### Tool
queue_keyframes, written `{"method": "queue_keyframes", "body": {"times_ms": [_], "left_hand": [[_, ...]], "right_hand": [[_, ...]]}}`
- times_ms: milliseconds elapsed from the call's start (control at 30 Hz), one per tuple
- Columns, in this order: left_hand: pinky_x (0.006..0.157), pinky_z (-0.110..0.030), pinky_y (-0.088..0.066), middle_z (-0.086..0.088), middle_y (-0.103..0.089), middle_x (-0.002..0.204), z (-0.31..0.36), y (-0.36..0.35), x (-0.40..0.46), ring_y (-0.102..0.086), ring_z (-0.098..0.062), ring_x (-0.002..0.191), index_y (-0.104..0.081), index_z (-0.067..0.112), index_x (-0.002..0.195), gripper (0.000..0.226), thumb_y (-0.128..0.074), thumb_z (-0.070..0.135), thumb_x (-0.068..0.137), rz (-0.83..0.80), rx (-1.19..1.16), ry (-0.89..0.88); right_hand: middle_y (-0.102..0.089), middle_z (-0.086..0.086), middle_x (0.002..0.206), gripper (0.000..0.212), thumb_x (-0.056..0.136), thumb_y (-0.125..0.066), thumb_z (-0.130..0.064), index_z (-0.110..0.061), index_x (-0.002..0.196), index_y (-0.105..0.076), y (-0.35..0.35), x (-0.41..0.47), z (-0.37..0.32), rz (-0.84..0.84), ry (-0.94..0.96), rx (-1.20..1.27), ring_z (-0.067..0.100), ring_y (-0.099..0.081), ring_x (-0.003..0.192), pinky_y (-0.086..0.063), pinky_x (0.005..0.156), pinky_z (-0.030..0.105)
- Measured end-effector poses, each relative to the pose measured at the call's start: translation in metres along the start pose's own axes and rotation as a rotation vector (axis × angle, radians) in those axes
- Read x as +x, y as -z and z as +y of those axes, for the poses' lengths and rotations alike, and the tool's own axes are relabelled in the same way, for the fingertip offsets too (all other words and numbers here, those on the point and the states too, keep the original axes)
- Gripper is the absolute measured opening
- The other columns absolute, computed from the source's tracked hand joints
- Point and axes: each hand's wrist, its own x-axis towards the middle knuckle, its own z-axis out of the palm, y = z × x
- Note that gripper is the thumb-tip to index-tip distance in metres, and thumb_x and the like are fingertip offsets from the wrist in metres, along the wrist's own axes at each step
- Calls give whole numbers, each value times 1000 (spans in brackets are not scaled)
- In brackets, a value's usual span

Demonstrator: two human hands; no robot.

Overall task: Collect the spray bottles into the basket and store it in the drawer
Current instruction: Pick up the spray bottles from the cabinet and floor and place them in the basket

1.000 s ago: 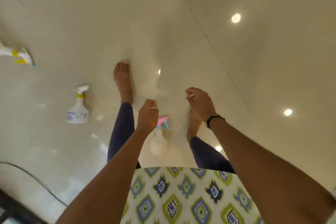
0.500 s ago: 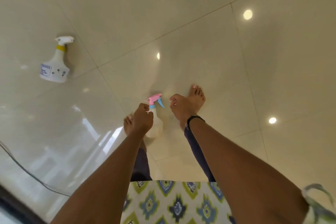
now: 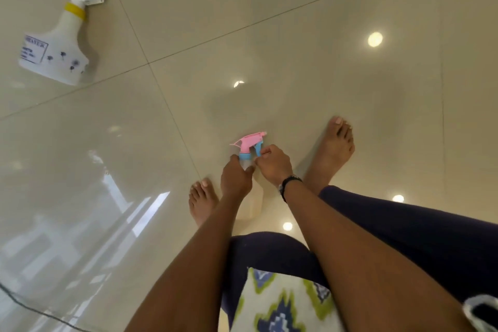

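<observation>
The person bends over the tiled floor (image 3: 296, 35), both hands down at the pink-trigger spray bottle (image 3: 249, 143) standing between the bare feet. Step in hand, by my judgement: picking up the first bottle; no basket or drawer is in view. The left hand (image 3: 234, 179) has its fingers curled beside the bottle's neck; the right hand (image 3: 273, 164) has its fingers pinched at the blue collar under the trigger. Whether either grip is fully closed on the bottle cannot be told. The bottle stands upright, long axis vertical, nozzle pointing to the person's right. A second, white spray bottle with a yellow collar (image 3: 58, 46) stands well apart to the left, nozzle also pointing right. Next move calls for a firm hold at the neck, then a straight lift.
</observation>
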Motion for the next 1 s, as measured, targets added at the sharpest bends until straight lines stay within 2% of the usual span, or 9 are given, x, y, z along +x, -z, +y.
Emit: {"method": "queue_keyframes", "body": {"times_ms": [233, 333, 400, 433, 500, 600, 700, 833, 1000], "left_hand": [[75, -37, -42, -19, -63, 103, 57, 64, -28, -57, -35, 93, -52, 0, 109, 29, -59, 20, 89, 91, -189, -192], [78, -33, -40, -16, -61, 107, 106, 118, -55, -53, -26, 91, -51, 0, 115, 30, -59, 12, 89, 63, -303, -269], [78, -28, -37, -9, -56, 107, 140, 155, -77, -48, -20, 93, -49, 1, 121, 33, -57, 9, 90, -2, -334, -327], [77, -27, -38, -7, -54, 108, 158, 175, -90, -48, -20, 95, -47, 1, 122, 33, -56, 8, 91, -42, -336, -358], [81, -26, -43, -8, -55, 115, 195, 213, -118, -52, -23, 102, -46, 3, 124, 34, -55, 10, 92, -141, -353, -424], [79, -14, -46, -4, -54, 114, 249, 269, -159, -53, -16, 100, -44, 1, 126, 34, -53, 9, 94, -216, -353, -523], [81, -19, -42, -8, -52, 118, 300, 321, -185, -48, -17, 104, -43, 1, 127, 33, -50, 12, 96, -141, -306, -599], [85, -23, -42, -3, -53, 121, 361, 395, -205, -50, -16, 108, -43, 9, 128, 32, -46, 20, 98, -17, -370, -670], [86, -18, -42, -5, -53, 125, 418, 487, -214, -50, -16, 113, -42, 14, 130, 32, -45, 19, 98, -22, -399, -782]], "right_hand": [[-64, 5, 95, 19, 87, -59, -10, -9, 106, -57, 51, -52, -50, 135, 232, 200, 15, -55, 81, -38, 58, 15], [-62, 3, 91, 4, 90, -56, -9, -9, 94, -59, 99, -92, -90, 155, 362, 265, 20, -60, 85, -48, 70, 20], [-62, 8, 95, 10, 95, -49, -7, -6, 94, -58, 136, -119, -115, 104, 408, 340, 20, -64, 84, -54, 78, 29], [-63, 12, 96, 12, 96, -48, -7, -1, 97, -59, 156, -134, -128, 72, 435, 353, 19, -65, 82, -56, 77, 26], [-65, 18, 100, 14, 93, -54, -4, 5, 102, -60, 193, -162, -156, 18, 505, 317, 23, -67, 84, -58, 77, 19], [-69, 15, 107, 25, 83, -69, -7, -3, 107, -64, 245, -201, -207, -15, 664, 131, 28, -67, 97, -56, 87, 29], [-68, 11, 113, 33, 85, -66, -6, -6, 117, -61, 290, -237, -260, -20, 806, 12, 18, -63, 96, -47, 75, 4], [-66, -2, 120, 39, 86, -68, -16, -16, 123, -57, 329, -275, -332, -51, 960, 52, 8, -62, 106, -47, 87, 10], [-67, -3, 113, 42, 80, -74, -20, -15, 120, -61, 352, -288, -433, 55, 1081, 87, 7, -61, 103, -44, 78, 1]]}}
